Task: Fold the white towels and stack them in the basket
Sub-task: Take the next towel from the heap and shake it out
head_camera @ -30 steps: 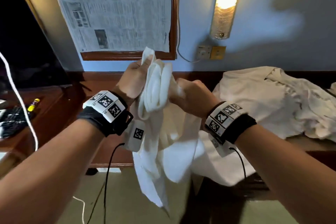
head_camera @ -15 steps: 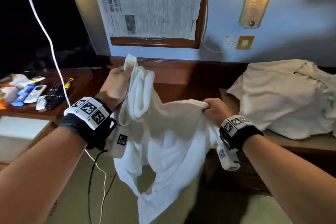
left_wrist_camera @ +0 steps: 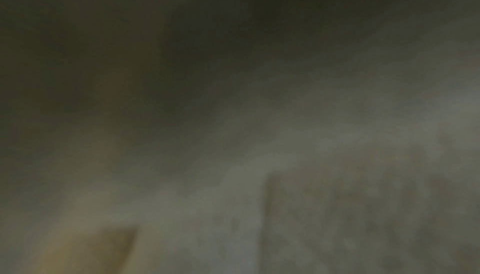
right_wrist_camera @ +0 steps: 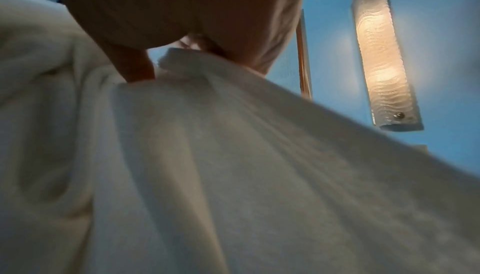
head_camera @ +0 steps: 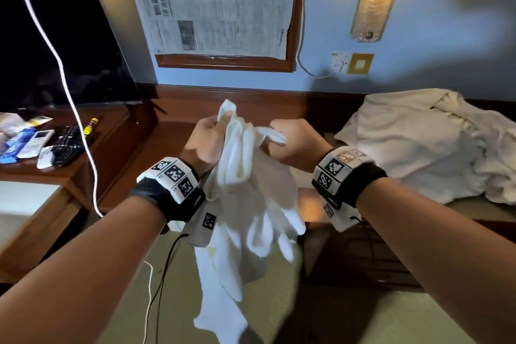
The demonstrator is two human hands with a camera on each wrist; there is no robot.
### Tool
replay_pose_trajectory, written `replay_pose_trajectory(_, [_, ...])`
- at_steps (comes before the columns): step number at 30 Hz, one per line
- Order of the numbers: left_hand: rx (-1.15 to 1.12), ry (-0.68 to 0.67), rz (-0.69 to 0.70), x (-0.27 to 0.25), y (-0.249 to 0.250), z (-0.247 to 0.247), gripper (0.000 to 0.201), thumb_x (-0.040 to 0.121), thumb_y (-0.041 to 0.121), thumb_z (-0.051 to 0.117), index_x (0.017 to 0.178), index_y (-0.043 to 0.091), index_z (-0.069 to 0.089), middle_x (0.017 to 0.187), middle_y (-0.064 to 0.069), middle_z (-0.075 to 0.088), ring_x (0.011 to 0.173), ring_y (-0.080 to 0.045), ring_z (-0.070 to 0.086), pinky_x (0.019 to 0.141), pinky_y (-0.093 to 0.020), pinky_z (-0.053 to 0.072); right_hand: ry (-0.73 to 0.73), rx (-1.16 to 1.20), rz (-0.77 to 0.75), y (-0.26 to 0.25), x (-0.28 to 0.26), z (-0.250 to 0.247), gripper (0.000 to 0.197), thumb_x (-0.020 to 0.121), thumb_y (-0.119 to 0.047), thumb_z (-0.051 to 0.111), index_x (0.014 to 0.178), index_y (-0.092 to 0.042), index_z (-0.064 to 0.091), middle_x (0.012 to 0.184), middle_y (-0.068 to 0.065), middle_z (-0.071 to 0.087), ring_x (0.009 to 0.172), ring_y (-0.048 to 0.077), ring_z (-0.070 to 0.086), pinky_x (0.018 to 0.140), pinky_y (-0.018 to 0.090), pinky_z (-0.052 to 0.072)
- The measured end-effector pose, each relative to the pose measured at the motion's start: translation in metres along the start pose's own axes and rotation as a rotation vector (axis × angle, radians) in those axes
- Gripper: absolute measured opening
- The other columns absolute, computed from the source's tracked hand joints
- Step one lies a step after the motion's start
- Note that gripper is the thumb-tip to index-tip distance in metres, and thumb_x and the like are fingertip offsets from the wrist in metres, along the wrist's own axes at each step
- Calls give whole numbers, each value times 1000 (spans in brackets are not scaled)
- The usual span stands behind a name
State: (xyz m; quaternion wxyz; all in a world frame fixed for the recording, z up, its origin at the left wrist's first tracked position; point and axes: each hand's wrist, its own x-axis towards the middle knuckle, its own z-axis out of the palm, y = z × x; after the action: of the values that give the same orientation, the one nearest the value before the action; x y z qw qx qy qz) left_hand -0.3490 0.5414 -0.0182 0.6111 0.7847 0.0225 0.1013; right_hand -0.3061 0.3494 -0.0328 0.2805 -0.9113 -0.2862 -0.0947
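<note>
Head view looks down; right wrist looks up past towel (right_wrist_camera: 233,165); left wrist seemingly smothered.

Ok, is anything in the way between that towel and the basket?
Cannot tell: no basket shows in any view. Both the left hand and right hand grip the white towel in mid-air, with nothing between fingers and cloth; it hangs free above the floor.

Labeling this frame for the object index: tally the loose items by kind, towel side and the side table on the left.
White towel in both hands: 1
Heaped cloth pile, pieces can't be separated: 1
Remote-like handsets, black and white: at least 2
Yellow marker: 1
Total: at least 5
</note>
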Motion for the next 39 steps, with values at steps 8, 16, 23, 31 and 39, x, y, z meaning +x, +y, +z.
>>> replay_pose_trajectory(8, [-31, 101, 34, 17, 4, -3, 32, 107, 24, 43, 81, 19, 62, 77, 3, 66, 69, -9, 62, 74, -26, 47, -98, -97, 279, 92, -64, 9, 24, 85, -11, 56, 68, -29, 56, 66, -2, 56, 66, 25, 54, 63, 29, 40])
replay_pose_trajectory(16, [-52, 145, 179, 17, 0, 5, 31, 106, 20, 44, 75, 22, 49, 67, 10, 52, 61, -3, 48, 64, -22, 41, -270, -156, 428, 130, -87, 22, 30, 92, -19, 58, 63, -26, 63, 62, -1, 62, 68, 24, 62, 64, 30, 49])
replay_pose_trajectory(23, [143, -348, 89, 24, 21, -27, 33, 98, 10, 58, 65, 16, 60, 57, 6, 54, 52, -9, 47, 57, -26, 37, 309, 39, 308, 99, -19, -31, 10, 86, -9, 66, 89, -11, 75, 87, 4, 64, 82, 20, 59, 79, 30, 48])
replay_pose_trajectory(31, [113, -248, 327, 35, 73, -93, 10, 86, 10, 72, 89, 0, 69, 81, -3, 70, 73, -13, 61, 70, -24, 48, 268, 325, -56, -34, 50, -86, 17, 92, -3, 58, 91, -17, 66, 85, -15, 63, 75, -10, 58, 71, 10, 42])
replay_pose_trajectory(39, [-40, -115, 556, 31, 105, -110, 21, 92, 9, 66, 77, 19, 78, 77, 10, 73, 74, -3, 65, 72, -17, 50, 150, 318, -297, -113, 65, -124, 10, 87, -5, 70, 88, -14, 73, 86, 10, 73, 86, 26, 70, 82, 39, 54])
